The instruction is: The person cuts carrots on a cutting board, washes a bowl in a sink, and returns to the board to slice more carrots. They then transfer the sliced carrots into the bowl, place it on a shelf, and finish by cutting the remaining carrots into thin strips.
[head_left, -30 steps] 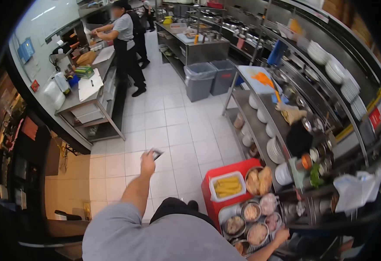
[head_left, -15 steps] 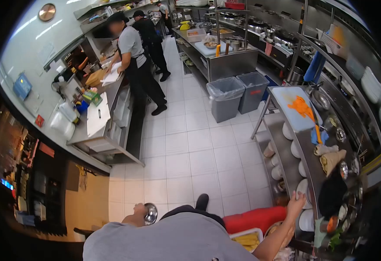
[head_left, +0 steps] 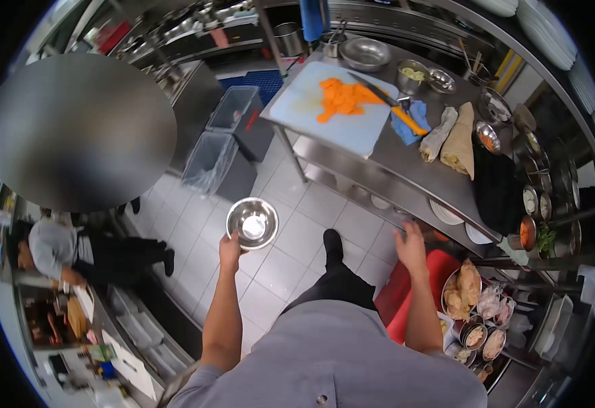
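My left hand (head_left: 229, 251) grips the near rim of a shiny steel bowl (head_left: 252, 224), held out over the floor tiles. Nothing shows inside the bowl. My right hand (head_left: 412, 246) hangs in front of the steel worktable (head_left: 406, 180), fingers apart and holding nothing, near the plates (head_left: 446, 212) on the lower shelf. On the worktable lies a white cutting board (head_left: 297, 109) with a pile of orange slices (head_left: 342, 98). A knife (head_left: 406, 117) with an orange handle rests across the board's edge, beside a blue cloth (head_left: 416, 112).
Two grey bins (head_left: 219, 163) stand left of the worktable. Wrapped rolls (head_left: 457, 143) and several metal bowls (head_left: 365, 54) of ingredients line the table. A red container (head_left: 423, 282) and food tubs (head_left: 474, 336) are at my right. A co-worker (head_left: 59, 248) stands at the left counter.
My view has turned right, toward the worktable and cutting board. My left hand has brought the bowl forward from beside my body. My right hand remains near the worktable's shelves, still free.
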Motion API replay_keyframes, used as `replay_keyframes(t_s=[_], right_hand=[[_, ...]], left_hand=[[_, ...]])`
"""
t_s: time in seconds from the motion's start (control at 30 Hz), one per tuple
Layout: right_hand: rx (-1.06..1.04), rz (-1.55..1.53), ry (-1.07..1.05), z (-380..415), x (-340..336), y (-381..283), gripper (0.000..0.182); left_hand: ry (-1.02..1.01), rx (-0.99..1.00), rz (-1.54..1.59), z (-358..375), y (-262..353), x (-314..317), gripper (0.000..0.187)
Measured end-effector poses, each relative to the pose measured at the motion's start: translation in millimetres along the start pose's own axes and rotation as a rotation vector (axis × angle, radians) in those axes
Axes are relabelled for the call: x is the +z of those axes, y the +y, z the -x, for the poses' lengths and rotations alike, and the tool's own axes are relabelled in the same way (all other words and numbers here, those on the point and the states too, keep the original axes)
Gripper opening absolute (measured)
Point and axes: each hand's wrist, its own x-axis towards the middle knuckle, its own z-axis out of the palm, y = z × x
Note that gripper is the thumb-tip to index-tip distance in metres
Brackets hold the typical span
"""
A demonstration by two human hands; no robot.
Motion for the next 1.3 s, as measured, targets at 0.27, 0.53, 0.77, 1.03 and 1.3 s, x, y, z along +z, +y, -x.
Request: replay_keyframes(t_s=[0.27,0.53,0.77,1.03,1.3], right_hand=[[0.095,-0.308,-0.002,-186,61,-98,0.051],[0.357,0.038,0.203,-334,112,-150,0.075],[0.675,0.062,0.202,-363,126,-182,0.079],[0.465,0.248,0.381,-377,155,-171,0.073],[0.526,0.335,0.279,-379,157,-179,0.080]], left_hand=[[-0.374,0.125,0.404,-135,198,158,0.040],[-0.615,0.071,0.426,-275,308,305,0.033],[-0.638,0.057,0.489,-337,286,380,0.037],[-0.782,1.025,-0.379,-277,276,370,0.024],[-0.808,1.475,-0.643,-282,291,442,0.050]])
